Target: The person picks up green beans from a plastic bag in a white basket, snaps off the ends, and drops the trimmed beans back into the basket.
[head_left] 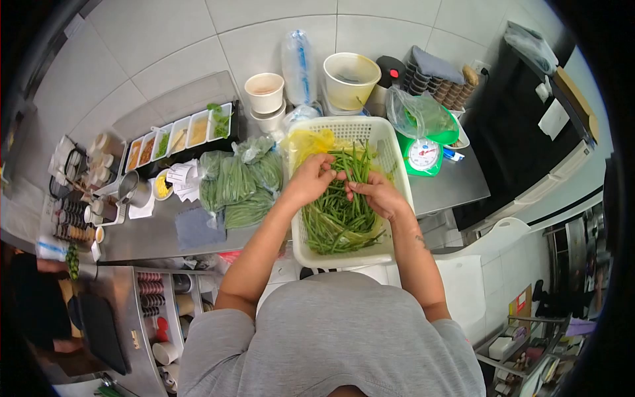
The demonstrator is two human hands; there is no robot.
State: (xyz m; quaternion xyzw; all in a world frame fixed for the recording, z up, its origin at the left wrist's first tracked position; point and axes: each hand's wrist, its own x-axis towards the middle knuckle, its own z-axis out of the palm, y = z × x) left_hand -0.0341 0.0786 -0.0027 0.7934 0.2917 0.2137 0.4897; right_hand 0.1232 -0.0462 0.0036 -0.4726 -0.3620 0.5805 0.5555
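Observation:
A white perforated basket (402,198) stands in front of me at the counter's edge, with many long green beans (337,215) and yellow-green plastic bags (311,144) inside. Over the beans, my left hand (311,178) is closed, its fingers bent and pinched together. Close by on the right, my right hand (376,195) pinches green beans between thumb and fingers. A few beans stick up between and behind the two hands.
Clear bags of green beans (235,185) and a grey cloth (200,228) lie left. Behind stand white tubs (264,92) and a yellowish bucket (352,83). A green scale (423,155) is right; a condiment tray (178,135) is back left. A person's arm (66,345) shows lower left.

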